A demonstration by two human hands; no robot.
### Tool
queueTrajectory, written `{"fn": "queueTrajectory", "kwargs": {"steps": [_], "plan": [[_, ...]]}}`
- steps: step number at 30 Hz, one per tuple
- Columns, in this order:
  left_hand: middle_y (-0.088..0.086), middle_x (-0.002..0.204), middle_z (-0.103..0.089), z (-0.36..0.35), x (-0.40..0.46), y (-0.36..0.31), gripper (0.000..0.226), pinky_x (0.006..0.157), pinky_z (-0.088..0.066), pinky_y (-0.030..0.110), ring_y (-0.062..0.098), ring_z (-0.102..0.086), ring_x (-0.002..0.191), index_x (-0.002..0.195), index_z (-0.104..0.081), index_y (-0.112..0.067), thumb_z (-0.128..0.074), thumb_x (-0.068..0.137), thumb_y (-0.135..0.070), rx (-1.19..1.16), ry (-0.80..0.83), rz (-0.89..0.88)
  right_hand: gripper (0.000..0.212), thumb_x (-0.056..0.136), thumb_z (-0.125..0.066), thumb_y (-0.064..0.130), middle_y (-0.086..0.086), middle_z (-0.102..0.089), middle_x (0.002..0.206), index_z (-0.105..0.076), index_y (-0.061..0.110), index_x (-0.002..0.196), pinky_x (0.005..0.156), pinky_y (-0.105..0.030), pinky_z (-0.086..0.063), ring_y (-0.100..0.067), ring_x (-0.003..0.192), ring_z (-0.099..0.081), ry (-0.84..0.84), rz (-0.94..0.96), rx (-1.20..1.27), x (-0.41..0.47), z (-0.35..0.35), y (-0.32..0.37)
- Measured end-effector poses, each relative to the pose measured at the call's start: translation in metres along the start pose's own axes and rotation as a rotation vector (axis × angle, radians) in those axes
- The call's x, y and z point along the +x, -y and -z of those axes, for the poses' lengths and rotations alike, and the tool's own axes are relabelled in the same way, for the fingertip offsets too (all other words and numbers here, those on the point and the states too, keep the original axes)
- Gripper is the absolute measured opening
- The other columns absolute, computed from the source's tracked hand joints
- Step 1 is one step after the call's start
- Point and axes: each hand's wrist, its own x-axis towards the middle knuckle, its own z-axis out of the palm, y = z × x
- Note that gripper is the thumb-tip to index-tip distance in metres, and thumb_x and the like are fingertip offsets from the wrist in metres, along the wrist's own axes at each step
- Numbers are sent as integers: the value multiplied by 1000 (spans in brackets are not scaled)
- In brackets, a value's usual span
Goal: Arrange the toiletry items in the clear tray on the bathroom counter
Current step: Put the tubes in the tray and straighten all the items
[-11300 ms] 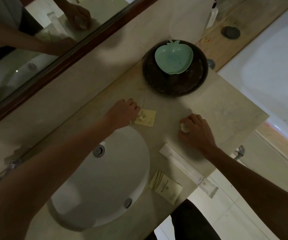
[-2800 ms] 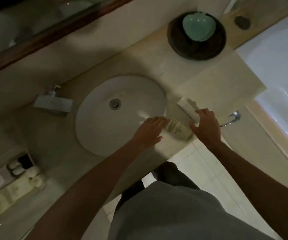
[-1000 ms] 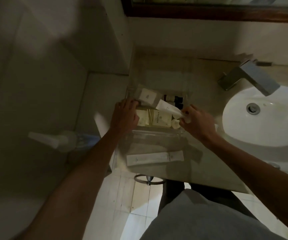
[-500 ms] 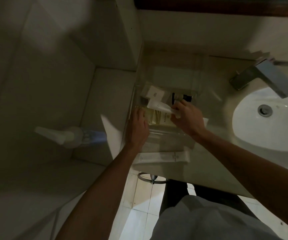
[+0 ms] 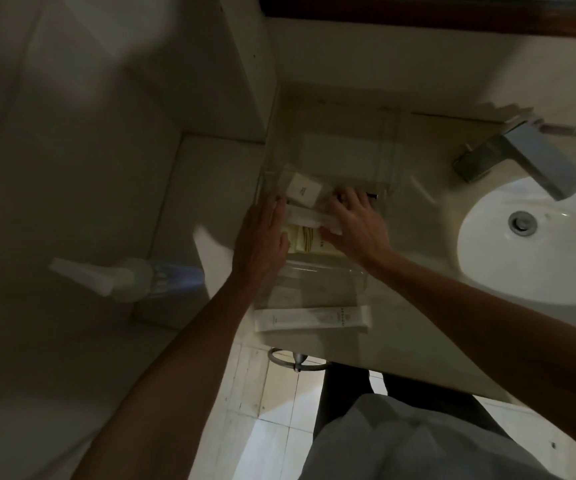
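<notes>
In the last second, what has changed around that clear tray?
The right hand has laid its long white sachet flat across the packets in the clear tray; the left hand moved onto its end. The other long packet stayed on the counter.

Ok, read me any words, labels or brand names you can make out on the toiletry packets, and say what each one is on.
None can be read.
Long white packet in front of the clear tray: small mark and print, blurred.
White square packet in the tray: tiny print, too small.
Cream packet between the hands: print, blurred.
</notes>
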Motion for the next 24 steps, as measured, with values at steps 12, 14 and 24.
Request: {"fn": "queueTrajectory", "kwargs": {"steps": [12, 14, 24], "plan": [[8, 162, -7, -11, 54, 5, 74, 119, -14, 48, 28, -9, 148, 151, -25, -6, -34, 97, -57, 212, 146, -216, 79, 98, -22, 60, -14, -4, 165, -7, 9, 157, 123, -47, -6, -27, 152, 0, 62, -155, -107, -32, -33, -28], [7, 162, -12, -14, 46, 8, 74, 119, -16, 48, 27, -14, 148, 150, -28, -5, -35, 97, -57, 209, 148, -222, 81, 98, -20, 61, -14, 0, 165, -3, 8, 157, 123, -45, -3, -27, 152, 3, 70, -173, -116, -34, -37, -25], [15, 158, -22, -27, 37, 4, 79, 119, -19, 44, 27, -18, 147, 152, -21, -5, -35, 96, -58, 106, 152, -91, 80, 99, -18, 63, -13, 11, 164, 6, 14, 157, 123, -46, 3, -26, 152, 11, 82, -104, -126, -17, -38, -28]]}}
